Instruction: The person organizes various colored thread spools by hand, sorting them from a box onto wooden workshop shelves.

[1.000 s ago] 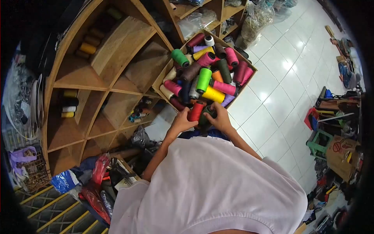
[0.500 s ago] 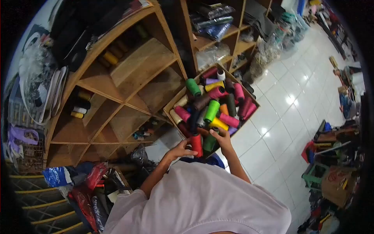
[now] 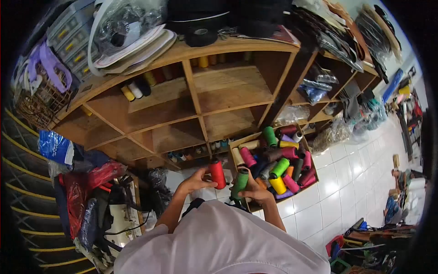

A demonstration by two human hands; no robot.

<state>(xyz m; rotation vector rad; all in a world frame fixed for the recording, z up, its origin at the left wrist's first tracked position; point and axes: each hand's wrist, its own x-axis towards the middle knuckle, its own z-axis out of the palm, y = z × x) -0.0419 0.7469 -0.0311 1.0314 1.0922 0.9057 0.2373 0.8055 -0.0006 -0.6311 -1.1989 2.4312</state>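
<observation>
My left hand (image 3: 196,181) is closed around a red thread spool (image 3: 218,174), held upright in front of the wooden shelf. In my right hand (image 3: 258,190) is a dark green thread spool (image 3: 240,182), tilted slightly and beside the near left edge of the box. The cardboard box (image 3: 305,192) is filled with thread spools lying in a jumble: a bright green spool (image 3: 279,168), a yellow spool (image 3: 277,185), pink, brown, black and purple ones. Part of the box's near left wall is hidden behind my right hand and the green spool.
The wooden cubby shelf (image 3: 198,91) stands ahead, with a few spools, including a white spool (image 3: 135,90), in its upper compartments. Plastic-wrapped bundles (image 3: 98,176) are piled at left. White floor tiles (image 3: 328,192) stretch to the right, with clutter along the far side.
My view has swung left toward the shelf, so the box appears further right. Both hands have moved away from the box's middle, and the green spool is now lifted out in my right hand.
</observation>
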